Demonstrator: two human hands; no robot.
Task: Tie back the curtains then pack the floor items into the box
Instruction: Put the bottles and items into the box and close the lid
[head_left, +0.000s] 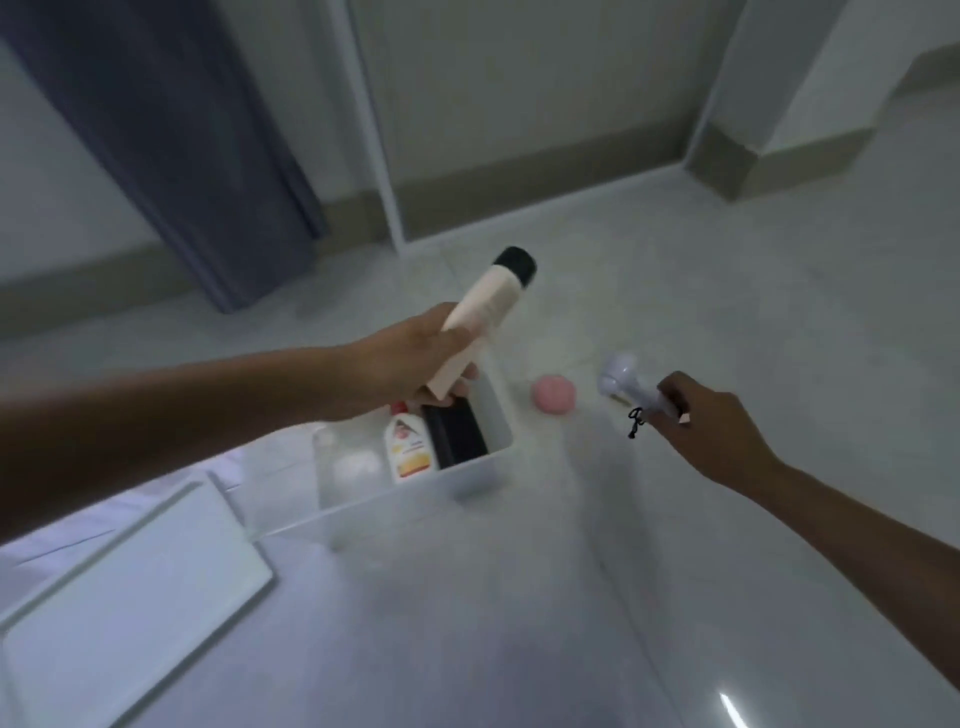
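Left hand (410, 364) fingers wrapped round cream bottle (483, 317) above box (498, 415), right hand (711, 431) gripping white brush (631, 387)

Pale floor (675, 291): clear box (483, 480), pink ball (554, 394) (just beside), flat lid (135, 587).

The box (415, 499) is translucent white plastic, open-topped, standing on the pale floor. Inside it stand a small white bottle (408, 451) with a red cap and yellow-orange label and, just beside it on the right, a black block (457, 434); a clear item at the left end is too blurred to tell. A cream tube (483, 312) with a black cap is tilted above the box — cap up and away. A pink ball (554, 394) lies on the floor just right of the box. Farther right is a white brush (626, 387) with a round head and a black cord. A grey-blue curtain (171, 140) hangs at the far left, reaching the floor.
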